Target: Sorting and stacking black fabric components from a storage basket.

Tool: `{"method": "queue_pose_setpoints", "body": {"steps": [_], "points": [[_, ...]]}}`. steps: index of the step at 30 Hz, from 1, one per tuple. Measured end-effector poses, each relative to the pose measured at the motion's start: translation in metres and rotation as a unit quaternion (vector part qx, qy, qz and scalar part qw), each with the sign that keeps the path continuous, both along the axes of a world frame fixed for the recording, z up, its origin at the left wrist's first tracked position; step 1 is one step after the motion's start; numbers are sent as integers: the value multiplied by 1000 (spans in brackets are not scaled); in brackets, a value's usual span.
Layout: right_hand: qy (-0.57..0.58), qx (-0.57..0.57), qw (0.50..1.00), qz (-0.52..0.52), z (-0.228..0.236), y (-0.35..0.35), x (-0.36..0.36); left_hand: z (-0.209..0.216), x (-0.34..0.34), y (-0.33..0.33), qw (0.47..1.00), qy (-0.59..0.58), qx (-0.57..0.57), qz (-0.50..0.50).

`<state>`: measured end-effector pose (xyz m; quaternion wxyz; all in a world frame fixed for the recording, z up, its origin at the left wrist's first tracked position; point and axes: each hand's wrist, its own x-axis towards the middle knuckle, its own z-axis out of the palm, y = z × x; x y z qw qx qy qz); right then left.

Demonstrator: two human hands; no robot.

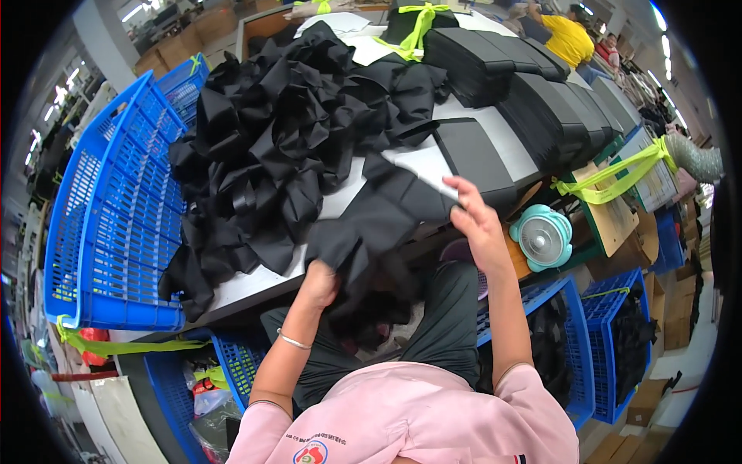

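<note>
My left hand [318, 283] grips the lower end of a black fabric piece [379, 220] that hangs over the near edge of the white table [255, 280]. My right hand [479, 220] pinches the same piece at its upper right corner, fingers closed on the cloth. The piece stretches between both hands, just in front of a large heap of black fabric pieces [286, 131] that covers the middle of the table.
A big blue plastic crate [116, 209] stands tilted at the table's left. Stacks of folded black pieces [541, 93], some tied with yellow-green ribbon, lie at the right. A small teal fan [543, 237] sits beside my right hand. More blue crates [610, 340] stand below.
</note>
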<state>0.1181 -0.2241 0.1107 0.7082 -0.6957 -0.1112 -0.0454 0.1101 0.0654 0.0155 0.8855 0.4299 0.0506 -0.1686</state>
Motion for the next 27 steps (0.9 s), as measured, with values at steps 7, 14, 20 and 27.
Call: {"method": "queue_pose_setpoints", "body": {"steps": [7, 14, 20, 27], "points": [[-100, -178, 919, -337, -77, 10, 54, -27, -7, -20, 965, -140, 213, 54], [86, 19, 988, -128, -106, 83, -12, -9, 49, -24, 945, -162, 239, 157], [229, 242, 943, 13, -104, 62, 20, -20, 75, -28, 997, -36, 64, -11], [244, 275, 929, 45, -98, 55, 29, -17, 81, -37, 968, 78, -170, -169]]}}
